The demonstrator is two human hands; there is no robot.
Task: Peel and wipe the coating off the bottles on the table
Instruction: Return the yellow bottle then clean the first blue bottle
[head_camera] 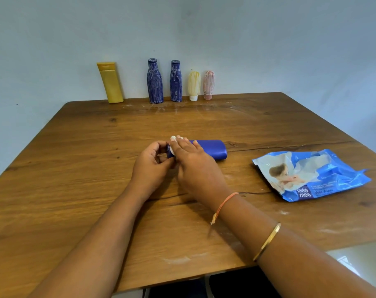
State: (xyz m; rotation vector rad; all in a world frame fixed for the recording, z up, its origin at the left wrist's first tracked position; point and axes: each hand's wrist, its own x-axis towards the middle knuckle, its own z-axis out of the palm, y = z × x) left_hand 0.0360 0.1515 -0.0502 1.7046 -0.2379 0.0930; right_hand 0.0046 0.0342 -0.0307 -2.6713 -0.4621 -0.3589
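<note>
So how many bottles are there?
6. Five stand at the back: yellow bottle, two streaked blue bottles, cream bottle, pink bottle. A plain blue bottle lies nearer.

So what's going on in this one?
A person is cleaning a blue bottle lying on the wooden table. The left hand grips one end while the right hand presses a white wipe against it. Five more bottles stand by the wall, four streaked with white coating. A wet wipes pack lies to the right.

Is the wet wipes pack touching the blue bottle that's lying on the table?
Apart. The head view shows a strip of bare table between the blue bottle and the wet wipes pack.
</note>
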